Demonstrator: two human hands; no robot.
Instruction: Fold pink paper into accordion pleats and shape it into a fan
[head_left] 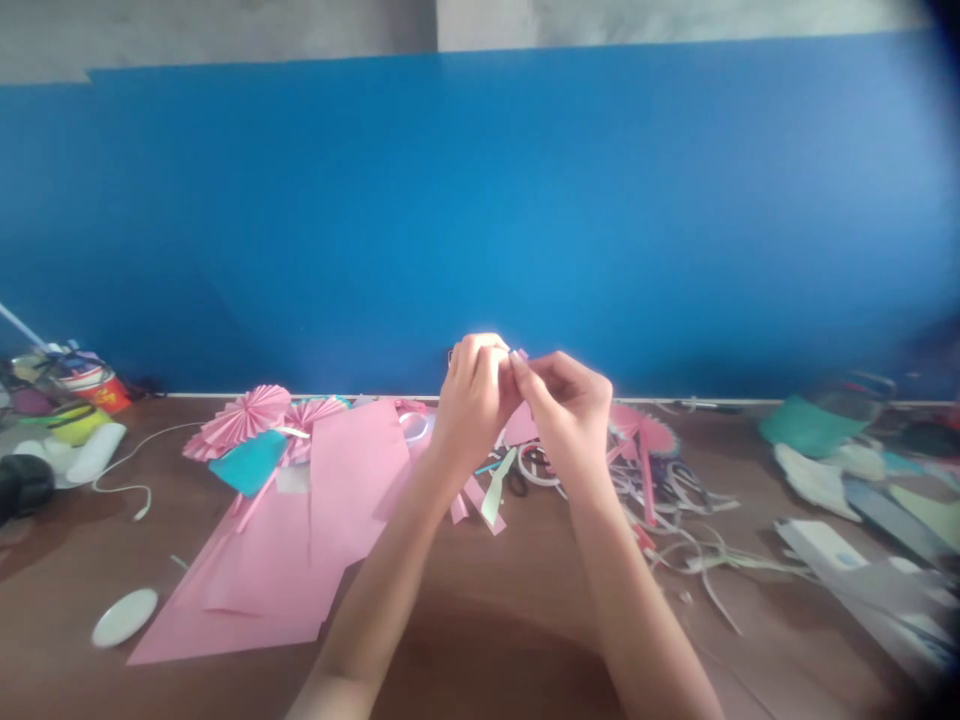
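Both my hands are raised together over the brown table, fingertips meeting. My left hand is closed, and so is my right hand. Together they pinch a small pale purple paper piece between the fingertips. Below them lie pink paper sheets, pink strips and a pale green strip. Folded pink paper fans rest to the left near the blue board.
A blue board stands behind the table. Left: a red cup with tools, a white cable, a white oval lid. Right: scissors, white paper strips, a pink fan, teal and pale paper scraps.
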